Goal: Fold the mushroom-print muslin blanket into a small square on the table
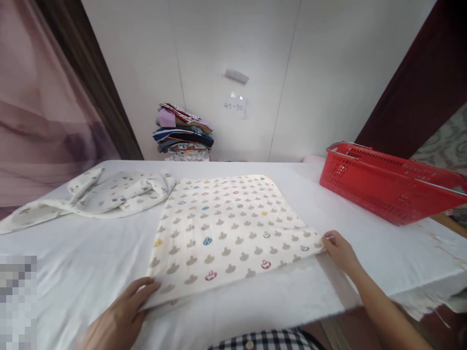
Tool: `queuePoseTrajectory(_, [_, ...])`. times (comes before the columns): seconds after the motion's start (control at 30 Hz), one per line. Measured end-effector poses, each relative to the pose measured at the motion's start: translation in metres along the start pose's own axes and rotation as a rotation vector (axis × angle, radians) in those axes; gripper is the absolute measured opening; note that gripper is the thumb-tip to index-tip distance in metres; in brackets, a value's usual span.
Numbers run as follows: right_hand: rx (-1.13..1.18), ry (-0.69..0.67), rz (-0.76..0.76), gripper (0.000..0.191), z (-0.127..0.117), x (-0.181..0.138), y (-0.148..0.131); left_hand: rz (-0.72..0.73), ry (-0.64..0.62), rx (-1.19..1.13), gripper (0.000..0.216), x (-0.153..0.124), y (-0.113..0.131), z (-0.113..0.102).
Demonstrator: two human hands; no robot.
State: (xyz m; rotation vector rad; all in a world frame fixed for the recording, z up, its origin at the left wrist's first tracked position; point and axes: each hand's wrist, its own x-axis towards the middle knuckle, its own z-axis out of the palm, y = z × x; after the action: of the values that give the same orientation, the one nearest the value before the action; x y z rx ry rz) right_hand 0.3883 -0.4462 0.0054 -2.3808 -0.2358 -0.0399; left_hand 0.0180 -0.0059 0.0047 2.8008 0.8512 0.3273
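A cream cloth (233, 223) printed with grey, blue, red and yellow mushroom shapes lies spread on the white-covered table (292, 296). My left hand (126, 308) pinches its near left corner between thumb and fingers. At the near right corner, my right hand (339, 250) grips the edge with thumb and forefinger. The near edge and right corner look slightly lifted, while the far part rests flat. Touching or very close to the cloth's far left side is a second white cloth (124, 194) with small dark prints, crumpled and loose.
A red plastic basket (386, 184) with metal handles stands at the right. Against the wall at the back is a stack of folded clothes (184, 133). A paper label (234, 107) reading "45-50" is on the wall. Curtains (47, 97) hang at the left.
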Motion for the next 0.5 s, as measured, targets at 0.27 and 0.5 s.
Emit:
queuePoseTrajectory(0.27, [-0.252, -0.052, -0.008, 0.033, -0.003, -0.017, 0.02, -0.005, -0.157, -0.03, 0.046, -0.016, 0.022, -0.018])
queuePoseTrajectory(0.5, [-0.325, -0.148, 0.023, 0.035, 0.006, -0.009, 0.03, -0.057, -0.393, -0.122, 0.032, -0.007, 0.032, -0.06])
